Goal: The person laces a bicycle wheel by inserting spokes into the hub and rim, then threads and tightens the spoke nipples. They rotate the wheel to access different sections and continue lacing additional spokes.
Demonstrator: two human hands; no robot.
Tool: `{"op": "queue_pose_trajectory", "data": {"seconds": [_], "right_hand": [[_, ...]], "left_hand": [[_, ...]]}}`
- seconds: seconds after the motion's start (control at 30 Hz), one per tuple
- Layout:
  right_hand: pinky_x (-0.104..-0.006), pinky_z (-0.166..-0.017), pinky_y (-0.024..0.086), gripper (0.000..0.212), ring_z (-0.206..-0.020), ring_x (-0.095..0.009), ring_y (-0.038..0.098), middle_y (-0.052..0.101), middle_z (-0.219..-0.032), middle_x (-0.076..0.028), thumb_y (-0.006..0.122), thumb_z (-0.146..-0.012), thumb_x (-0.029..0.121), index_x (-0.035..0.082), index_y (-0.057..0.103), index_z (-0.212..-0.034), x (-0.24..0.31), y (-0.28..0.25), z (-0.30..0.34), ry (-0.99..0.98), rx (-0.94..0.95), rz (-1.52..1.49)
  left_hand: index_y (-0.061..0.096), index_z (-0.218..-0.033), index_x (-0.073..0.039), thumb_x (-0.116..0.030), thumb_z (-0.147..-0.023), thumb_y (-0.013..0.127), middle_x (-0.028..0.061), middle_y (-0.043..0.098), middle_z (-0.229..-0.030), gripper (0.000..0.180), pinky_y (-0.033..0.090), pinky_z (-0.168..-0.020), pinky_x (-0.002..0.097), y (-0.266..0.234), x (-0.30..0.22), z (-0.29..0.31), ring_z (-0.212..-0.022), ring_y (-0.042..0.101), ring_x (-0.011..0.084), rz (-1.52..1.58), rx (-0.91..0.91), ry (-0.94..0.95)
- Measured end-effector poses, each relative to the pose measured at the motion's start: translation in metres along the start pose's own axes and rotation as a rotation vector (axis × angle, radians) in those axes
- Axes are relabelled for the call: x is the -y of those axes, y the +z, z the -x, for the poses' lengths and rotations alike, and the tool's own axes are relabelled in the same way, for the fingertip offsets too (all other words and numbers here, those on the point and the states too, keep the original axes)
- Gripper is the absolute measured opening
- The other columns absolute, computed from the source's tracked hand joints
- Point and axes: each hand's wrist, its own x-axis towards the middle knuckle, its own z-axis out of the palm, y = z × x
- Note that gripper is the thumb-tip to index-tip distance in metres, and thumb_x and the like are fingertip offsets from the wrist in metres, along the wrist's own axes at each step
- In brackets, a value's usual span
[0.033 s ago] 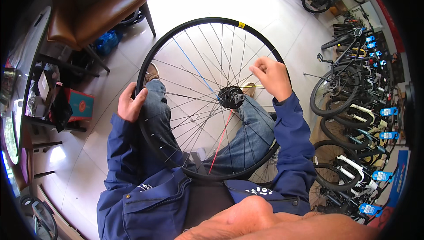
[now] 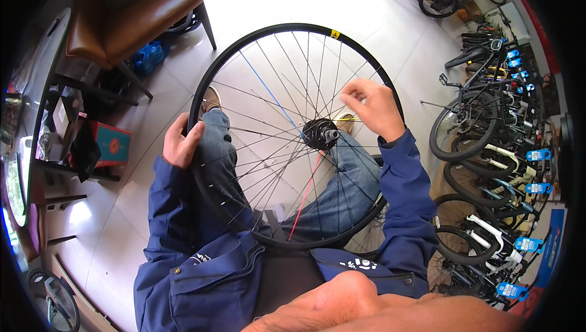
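A bicycle wheel without a tyre lies tilted across my legs, its black rim (image 2: 297, 27) facing up. My left hand (image 2: 183, 141) grips the rim's left side, thumb over the front and fingers round the outer edge. Most spokes are dark; a blue spoke (image 2: 267, 91) runs to the upper left and a red spoke (image 2: 304, 198) to the lower edge. At the centre is the black hub (image 2: 321, 134). My right hand (image 2: 373, 105) hovers over the upper-right spokes, thumb and fingers curled together; whatever lies between the fingertips is too small to make out.
Several bicycles (image 2: 467, 127) stand in a row along the right. A brown leather chair (image 2: 137, 21) is at the upper left, near a blue plastic bag (image 2: 149, 57). Below it, a red and teal box (image 2: 112, 144) sits beside a glass-topped table (image 2: 52, 57).
My right hand has shifted slightly left, its fingertips closer to the spokes above the hub. My left hand stays on the rim, and the wheel has hardly moved.
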Motion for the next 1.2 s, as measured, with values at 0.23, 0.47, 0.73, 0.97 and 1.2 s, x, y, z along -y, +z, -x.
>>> {"op": "queue_pose_trajectory", "data": {"seconds": [0.23, 0.47, 0.73, 0.97, 1.2], "right_hand": [[-0.0423, -0.080, 0.059, 0.013, -0.092, -0.032, 0.075, 0.074, -0.099, -0.010, 0.081, -0.091, 0.017, 0.008, 0.079, -0.100, 0.064, 0.032, -0.010, -0.460, 0.468, 0.158], [-0.0465, -0.084, 0.059, 0.009, -0.093, -0.036, 0.075, 0.074, -0.096, -0.012, 0.071, -0.094, 0.019, 0.010, 0.073, -0.093, 0.052, 0.029, -0.024, -0.460, 0.367, 0.127], [-0.0468, -0.074, 0.062, 0.022, -0.082, -0.038, 0.078, 0.076, -0.079, -0.016, 0.078, -0.097, 0.032, 0.010, 0.076, -0.096, 0.033, 0.035, -0.042, 0.112, 0.099, 0.512], [-0.0442, -0.081, 0.060, 0.020, -0.097, -0.031, 0.076, 0.074, -0.103, -0.009, 0.081, -0.095, 0.024, 0.011, 0.077, -0.109, 0.072, 0.050, 0.003, -0.441, 0.199, 0.245], [-0.0445, -0.076, 0.059, 0.013, -0.090, -0.031, 0.075, 0.072, -0.091, -0.009, 0.080, -0.093, 0.022, 0.011, 0.077, -0.100, 0.076, 0.070, 0.010, -0.395, 0.279, 0.306]], "left_hand": [[0.068, -0.115, 0.000, -0.040, -0.107, 0.071, -0.0027, 0.058, -0.092, 0.041, 0.040, -0.080, 0.0254, -0.004, 0.002, -0.001, -0.087, 0.050, 0.0079, -0.046, 0.019, -0.050], [0.069, -0.115, -0.001, -0.042, -0.107, 0.071, -0.0014, 0.059, -0.093, 0.041, 0.042, -0.082, 0.0263, -0.006, 0.010, -0.001, -0.090, 0.052, 0.0091, -0.083, -0.007, -0.009], [0.068, -0.117, -0.001, -0.039, -0.108, 0.071, -0.0019, 0.059, -0.095, 0.040, 0.041, -0.082, 0.0256, -0.005, 0.018, -0.003, -0.091, 0.052, 0.0081, 0.029, -0.009, 0.003], [0.068, -0.116, -0.001, -0.039, -0.108, 0.070, -0.0038, 0.057, -0.093, 0.039, 0.040, -0.079, 0.0246, -0.006, 0.014, -0.001, -0.088, 0.050, 0.0068, -0.004, -0.002, -0.036], [0.069, -0.116, 0.000, -0.037, -0.107, 0.070, -0.0025, 0.059, -0.092, 0.039, 0.042, -0.078, 0.0264, -0.004, 0.008, 0.001, -0.086, 0.051, 0.0076, -0.030, -0.040, -0.037]]}}
